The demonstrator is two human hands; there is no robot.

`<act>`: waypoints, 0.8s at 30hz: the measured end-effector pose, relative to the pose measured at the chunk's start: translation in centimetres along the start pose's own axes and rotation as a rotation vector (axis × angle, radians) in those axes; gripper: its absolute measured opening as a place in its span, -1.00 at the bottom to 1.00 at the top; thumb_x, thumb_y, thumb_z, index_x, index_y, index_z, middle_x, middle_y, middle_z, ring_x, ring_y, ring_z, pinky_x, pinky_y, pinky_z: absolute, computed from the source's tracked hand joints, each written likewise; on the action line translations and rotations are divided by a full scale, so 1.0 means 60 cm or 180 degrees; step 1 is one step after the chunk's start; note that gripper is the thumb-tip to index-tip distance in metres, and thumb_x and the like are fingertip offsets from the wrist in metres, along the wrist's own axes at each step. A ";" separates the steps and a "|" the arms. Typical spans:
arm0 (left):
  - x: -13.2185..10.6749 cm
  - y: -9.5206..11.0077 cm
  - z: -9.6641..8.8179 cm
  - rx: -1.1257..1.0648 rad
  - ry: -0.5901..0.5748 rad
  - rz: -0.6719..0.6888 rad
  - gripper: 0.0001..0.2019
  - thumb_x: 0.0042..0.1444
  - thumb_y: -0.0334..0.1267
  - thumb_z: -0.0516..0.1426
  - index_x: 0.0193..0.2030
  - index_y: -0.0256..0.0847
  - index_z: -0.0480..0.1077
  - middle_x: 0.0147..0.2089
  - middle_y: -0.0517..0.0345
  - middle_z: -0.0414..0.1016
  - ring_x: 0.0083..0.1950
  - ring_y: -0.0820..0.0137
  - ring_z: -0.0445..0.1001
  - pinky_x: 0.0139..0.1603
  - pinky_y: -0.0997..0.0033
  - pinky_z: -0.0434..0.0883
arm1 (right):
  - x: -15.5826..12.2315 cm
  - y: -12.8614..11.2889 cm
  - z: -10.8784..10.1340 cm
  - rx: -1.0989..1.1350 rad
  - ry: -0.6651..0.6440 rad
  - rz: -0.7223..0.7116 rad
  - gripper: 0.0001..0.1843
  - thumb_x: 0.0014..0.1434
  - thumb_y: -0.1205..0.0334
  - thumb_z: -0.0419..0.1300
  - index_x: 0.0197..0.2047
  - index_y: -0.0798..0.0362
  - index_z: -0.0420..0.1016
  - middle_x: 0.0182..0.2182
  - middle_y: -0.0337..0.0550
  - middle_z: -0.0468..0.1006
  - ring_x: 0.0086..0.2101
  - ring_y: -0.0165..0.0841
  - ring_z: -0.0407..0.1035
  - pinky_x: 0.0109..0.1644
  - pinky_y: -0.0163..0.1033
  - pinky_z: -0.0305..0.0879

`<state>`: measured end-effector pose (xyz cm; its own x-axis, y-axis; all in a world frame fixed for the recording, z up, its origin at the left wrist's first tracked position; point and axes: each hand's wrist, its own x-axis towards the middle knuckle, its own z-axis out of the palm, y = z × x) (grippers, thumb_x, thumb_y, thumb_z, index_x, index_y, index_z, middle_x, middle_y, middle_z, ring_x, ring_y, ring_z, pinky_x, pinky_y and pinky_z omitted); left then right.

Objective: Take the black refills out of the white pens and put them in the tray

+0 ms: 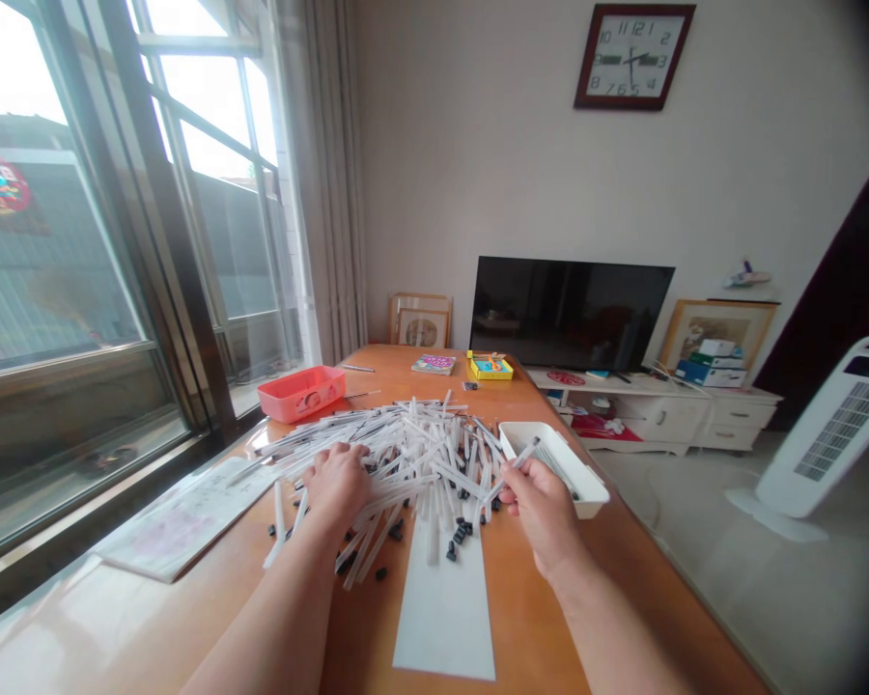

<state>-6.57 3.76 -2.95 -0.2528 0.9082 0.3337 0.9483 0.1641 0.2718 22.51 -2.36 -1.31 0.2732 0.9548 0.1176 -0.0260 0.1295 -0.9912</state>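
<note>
At the left, a thin booklet [181, 531] is lying on the table [532, 637], and a red box [300, 386] is standing beyond it. The left hand [339, 483] is resting over the left part of a heap of pale tubes [424, 458]. Its fingers are curling down among them, so I cannot tell whether they are gripping any. A white strip of paper [445, 618] is running out from under the near side of the heap, with small black caps [464, 529] scattering around there. To the right, the right hand [540, 507] is pinching one tube [513, 475] between thumb and fingers, its dark-tipped end pointing far and right over the rim of a white tray [592, 497] that is holding a few more tubes.

The loose heap could be sliding if the left hand pushes hard, sending tubes or caps rolling away. The white tray is sitting near the table's right edge, so a knock from the right hand could be tipping it off.

As for writing, the booklet's marks are staying too faint to read; a far magazine [434, 365] is showing illegible lettering; the wall clock [635, 58] is showing readable numerals, including 10, 11 and 12.
</note>
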 end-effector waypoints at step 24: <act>0.008 0.011 0.014 -0.0172 -0.0163 -0.0012 -0.75 0.18 -0.10 0.08 -0.18 0.03 0.60 0.21 0.04 0.46 0.35 -0.17 0.13 0.21 -0.17 0.09 | 0.002 0.001 0.003 -0.0016 -0.0029 -0.0060 -0.66 0.11 -0.07 0.29 -0.29 0.07 0.48 -0.46 -0.22 0.51 -0.44 -0.36 0.37 -0.42 -0.31 0.22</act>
<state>-5.93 4.65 -3.36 -0.2448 0.9263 0.2863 0.9352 0.1477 0.3217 22.37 -2.20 -1.32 0.2649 0.9545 0.1368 -0.0162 0.1462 -0.9891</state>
